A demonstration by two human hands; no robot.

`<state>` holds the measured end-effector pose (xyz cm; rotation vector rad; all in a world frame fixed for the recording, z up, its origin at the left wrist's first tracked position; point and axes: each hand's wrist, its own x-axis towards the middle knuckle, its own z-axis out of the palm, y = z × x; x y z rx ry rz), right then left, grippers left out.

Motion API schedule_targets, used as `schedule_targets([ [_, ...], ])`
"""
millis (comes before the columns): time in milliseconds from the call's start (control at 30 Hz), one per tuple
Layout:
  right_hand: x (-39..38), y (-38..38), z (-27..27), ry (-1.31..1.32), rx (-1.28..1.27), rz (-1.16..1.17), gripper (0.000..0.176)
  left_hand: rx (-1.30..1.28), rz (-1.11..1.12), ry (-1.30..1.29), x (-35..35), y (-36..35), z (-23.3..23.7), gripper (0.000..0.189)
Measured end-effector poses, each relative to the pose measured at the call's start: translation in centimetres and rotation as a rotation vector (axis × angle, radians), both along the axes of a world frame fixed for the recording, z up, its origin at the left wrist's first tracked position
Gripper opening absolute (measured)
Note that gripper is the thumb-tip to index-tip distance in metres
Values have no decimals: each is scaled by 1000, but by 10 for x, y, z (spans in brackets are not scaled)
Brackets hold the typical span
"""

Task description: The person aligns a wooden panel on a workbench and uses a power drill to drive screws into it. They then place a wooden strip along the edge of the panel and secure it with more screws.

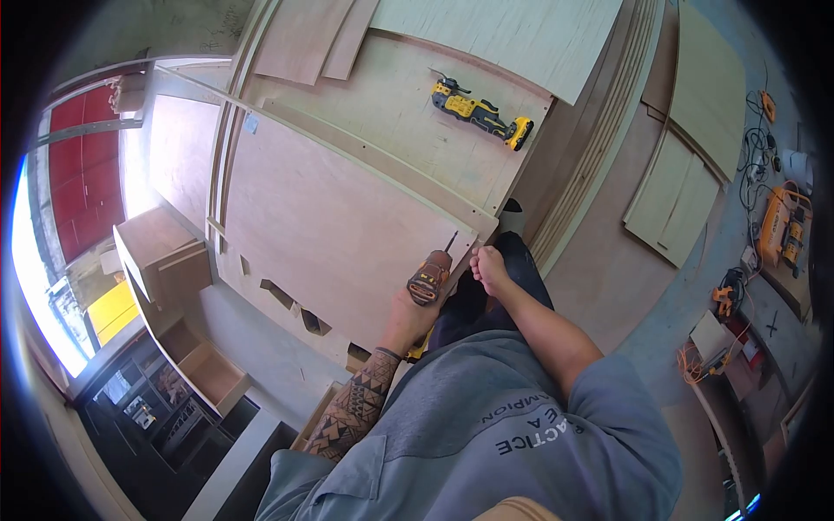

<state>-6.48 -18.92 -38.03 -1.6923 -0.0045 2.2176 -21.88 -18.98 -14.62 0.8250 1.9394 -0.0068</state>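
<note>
The left hand [410, 314] is wrapped tight round 1 driver [430, 278], its bit at the near edge of the plywood panel [330, 217]. The right hand [489, 267] sits just beside the bit, fingers drawn together; whether they pinch a screw I cannot tell. Best, I judge, to keep the bit square and the fingers clear. 1 other cordless tool [482, 115] lies farther up the panel.

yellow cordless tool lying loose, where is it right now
In the head view, the yellow cordless tool lies flat on the plywood panel, up and right of the drill driver held in the left hand.
</note>
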Motion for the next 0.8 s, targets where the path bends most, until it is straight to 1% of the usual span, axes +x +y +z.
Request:
schedule_targets([
  [67, 10, 5, 3, -22, 90, 123, 17, 16, -20, 13, 1, -2, -8, 42],
  [100, 17, 7, 3, -25, 89, 127, 17, 14, -17, 11, 2, -5, -13, 42],
  [167, 30, 14, 2, 71, 137, 233, 18, 39, 26, 34, 2, -11, -22, 42],
  [267, 42, 22, 8, 3, 192, 258, 17, 46, 36, 39, 6, -9, -24, 44],
  [300, 44, 27, 15, 2, 191, 261, 17, 45, 39, 37, 6, -8, -25, 44],
  [367, 47, 36, 28, -134, 230, 179, 17, 21, 10, 50, 7, -10, -27, 42],
  [400, 48, 37, 25, -132, 230, 182, 17, 21, 13, 51, 7, -11, -30, 42],
  [467, 51, 40, 19, -125, 248, 207, 23, 72, -16, 33, 4, -15, -34, 43],
  [600, 52, 42, 22, -71, 274, 211, 23, 158, 49, 32, 5, -21, -43, 51],
  [667, 52, 43, 20, 55, 194, 133, 23, 188, 39, 13, 4, -24, -47, 59],
  [700, 50, 44, 18, 55, 196, 136, 23, 190, 41, 14, 3, -24, -47, 59],
  [767, 45, 44, 16, 26, 210, 192, 24, 91, 152, -40, 0, -24, -46, 62],
  [800, 40, 45, 17, 28, 217, 192, 24, 98, 152, -38, -3, -30, -50, 62],
])
